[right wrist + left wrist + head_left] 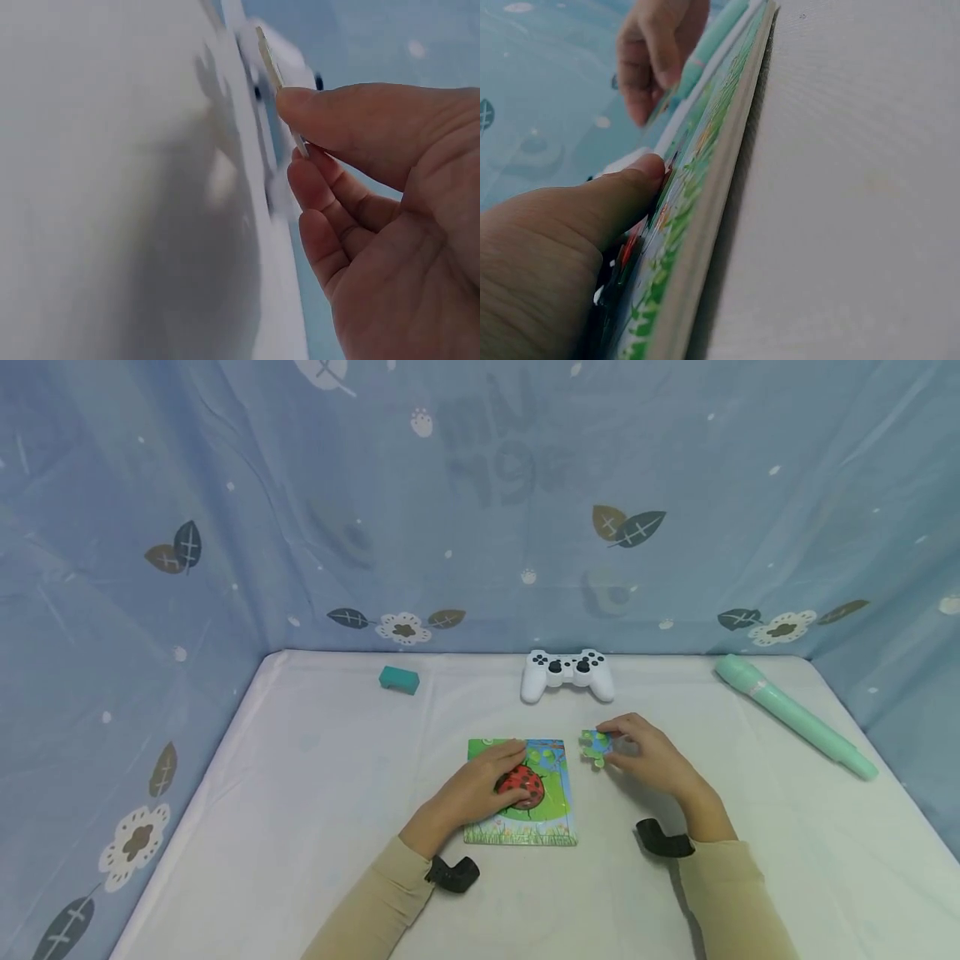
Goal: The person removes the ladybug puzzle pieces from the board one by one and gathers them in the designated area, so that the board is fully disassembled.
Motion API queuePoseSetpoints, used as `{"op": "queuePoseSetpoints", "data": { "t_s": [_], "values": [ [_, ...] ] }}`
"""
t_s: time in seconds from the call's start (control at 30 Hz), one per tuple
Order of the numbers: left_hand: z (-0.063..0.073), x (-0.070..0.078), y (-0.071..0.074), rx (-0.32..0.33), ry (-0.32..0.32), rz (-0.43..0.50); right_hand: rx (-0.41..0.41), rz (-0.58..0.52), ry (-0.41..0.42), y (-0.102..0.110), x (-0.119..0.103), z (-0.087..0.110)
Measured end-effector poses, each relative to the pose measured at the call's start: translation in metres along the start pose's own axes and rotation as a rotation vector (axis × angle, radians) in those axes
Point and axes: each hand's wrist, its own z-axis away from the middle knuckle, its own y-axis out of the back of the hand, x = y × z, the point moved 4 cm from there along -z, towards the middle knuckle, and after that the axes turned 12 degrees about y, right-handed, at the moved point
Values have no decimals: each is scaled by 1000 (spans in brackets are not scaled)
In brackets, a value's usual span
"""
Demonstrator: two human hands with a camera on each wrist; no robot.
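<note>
A square jigsaw puzzle (557, 802) with a red, black-spotted ladybug on green lies flat in the middle of the table. My left hand (478, 787) rests on its left part, fingers reaching over the picture; they hide some of it. In the left wrist view the thumb (622, 195) lies on the printed face near the board's thick pale edge. To the right of the board, my right hand (652, 760) pinches a green and blue puzzle piece (596, 745). Seen edge-on in the right wrist view, that piece (270, 60) is thin and held above the table.
Behind the puzzle lies a white game controller (567, 673). A small teal block (399, 680) is at the back left, and a long mint-green tube-like object (798, 717) lies slanted at the right. Blue patterned cloth (480, 527) hangs behind the white tabletop (322, 777).
</note>
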Motion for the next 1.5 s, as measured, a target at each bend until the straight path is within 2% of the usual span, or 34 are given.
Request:
{"op": "queuePoseSetpoints", "data": {
  "t_s": [0.27,0.47,0.67,0.97,1.37,1.5],
  "values": [
    [0,-3,-2,8,9,-17,38,109,-12,44,29,36],
    [-3,-2,-1,3,6,-3,58,108,-86,71,53,62],
    [-3,-1,-1,-2,6,-9,55,96,-122,87,69,78],
    [-2,0,-1,-7,11,-17,15,77,-161,93,88,87],
    [-1,0,0,-8,10,-7,26,56,-127,88,95,87],
    [0,0,0,-5,1,0,5,30,-160,87,96,89]
  ]
}}
